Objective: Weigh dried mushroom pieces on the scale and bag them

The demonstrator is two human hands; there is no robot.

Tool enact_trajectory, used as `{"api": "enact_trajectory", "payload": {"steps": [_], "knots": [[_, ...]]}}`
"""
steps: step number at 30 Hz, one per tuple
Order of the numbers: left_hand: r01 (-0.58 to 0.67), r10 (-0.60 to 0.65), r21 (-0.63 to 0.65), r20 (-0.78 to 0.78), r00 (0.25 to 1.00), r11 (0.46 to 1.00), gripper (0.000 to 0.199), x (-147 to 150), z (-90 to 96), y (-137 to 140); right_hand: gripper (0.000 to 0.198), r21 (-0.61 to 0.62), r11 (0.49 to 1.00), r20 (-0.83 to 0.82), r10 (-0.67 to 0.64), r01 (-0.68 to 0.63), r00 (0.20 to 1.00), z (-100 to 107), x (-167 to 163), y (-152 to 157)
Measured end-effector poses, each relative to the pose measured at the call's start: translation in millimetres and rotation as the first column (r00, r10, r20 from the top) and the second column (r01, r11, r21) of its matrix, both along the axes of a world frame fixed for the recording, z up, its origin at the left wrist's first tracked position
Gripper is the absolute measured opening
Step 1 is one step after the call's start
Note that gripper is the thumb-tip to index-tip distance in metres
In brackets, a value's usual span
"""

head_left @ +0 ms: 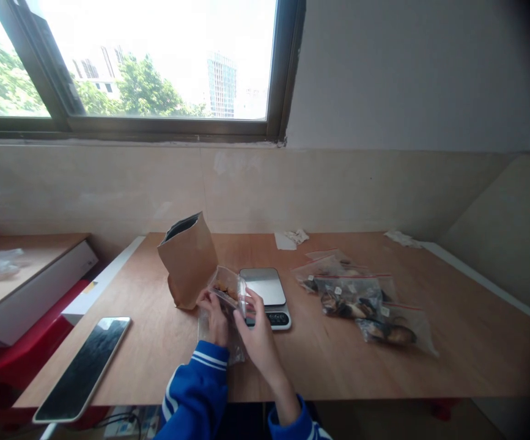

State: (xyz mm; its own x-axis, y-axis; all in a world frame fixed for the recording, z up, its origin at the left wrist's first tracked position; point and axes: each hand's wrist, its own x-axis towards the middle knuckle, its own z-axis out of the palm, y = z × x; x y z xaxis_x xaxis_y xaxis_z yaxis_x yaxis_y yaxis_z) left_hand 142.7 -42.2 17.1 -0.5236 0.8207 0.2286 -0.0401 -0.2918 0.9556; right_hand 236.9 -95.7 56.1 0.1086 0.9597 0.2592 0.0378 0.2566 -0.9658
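Note:
My left hand (215, 315) and my right hand (258, 327) hold a small clear plastic bag (228, 278) between them, low over the table. Brown pieces show inside it; I cannot make out their kind. The left fingers are closed at its left side, and the right thumb and fingers grip its right side. Below my hands lies more clear plastic (237, 352), partly hidden by them. Just behind the right hand sits a kitchen scale (262, 286) with a silver plate and a dark display. A brown paper bag (191, 263) stands upright with its top open, behind my left hand.
Several red-edged zip bags (349, 293) with dark, dried-looking pieces are heaped on the right of the wooden table (475, 342). A phone (84, 366) with a cable lies at the front left. White paper (285, 241) and a crumpled tissue (298, 236) lie at the back.

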Motion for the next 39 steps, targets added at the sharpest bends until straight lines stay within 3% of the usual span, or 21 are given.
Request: {"api": "enact_trajectory", "payload": {"steps": [5, 8, 11, 13, 17, 20, 26, 33, 39], "knots": [[0.12, -0.114, 0.047, -0.115, 0.987, 0.992, 0.039, 0, 27.4, -26, 0.046, -0.02, 0.998, -0.319, -0.068, 0.065, 0.945, 20, 27, -3], [0.135, -0.133, 0.011, -0.12, 0.984, 0.991, 0.045, -3, 41.5, -39, 0.038, -0.057, 0.995, -0.337, -0.097, 0.082, 0.937, 26, 48, -7], [0.323, -0.322, -0.002, -0.085, 0.943, 0.947, 0.042, -1, 51.6, -47, 0.039, -0.091, 0.994, -0.321, -0.085, 0.058, 0.943, 26, 57, -13], [0.369, -0.367, 0.013, -0.066, 0.928, 0.929, 0.037, 3, 54.9, -52, 0.042, -0.109, 0.992, -0.315, -0.088, 0.056, 0.945, 24, 57, -16], [0.229, -0.229, 0.01, 0.016, 0.973, 0.973, 0.03, 11, 52.9, -60, 0.044, -0.119, 0.967, -0.32, -0.254, 0.227, 0.913, 24, 52, -21], [0.205, -0.202, -0.034, 0.066, 0.977, 0.978, 0.031, 10, 49.8, -65, 0.043, -0.102, 0.943, -0.312, -0.333, 0.317, 0.89, 25, 52, -23], [0.378, -0.375, -0.09, 0.054, 0.925, 0.921, 0.031, -2, 54.0, -70, 0.046, -0.09, 0.958, -0.249, -0.287, 0.273, 0.925, 19, 65, -24], [0.396, -0.397, -0.076, 0.011, 0.918, 0.915, 0.03, 5, 51.5, -76, 0.049, -0.054, 0.97, -0.13, -0.241, 0.235, 0.962, 17, 82, -25], [0.385, -0.387, -0.106, -0.004, 0.922, 0.917, 0.033, 19, 47.2, -75, 0.046, 0.025, 0.984, 0.017, -0.179, 0.179, 0.984, 15, 74, -26]]}}
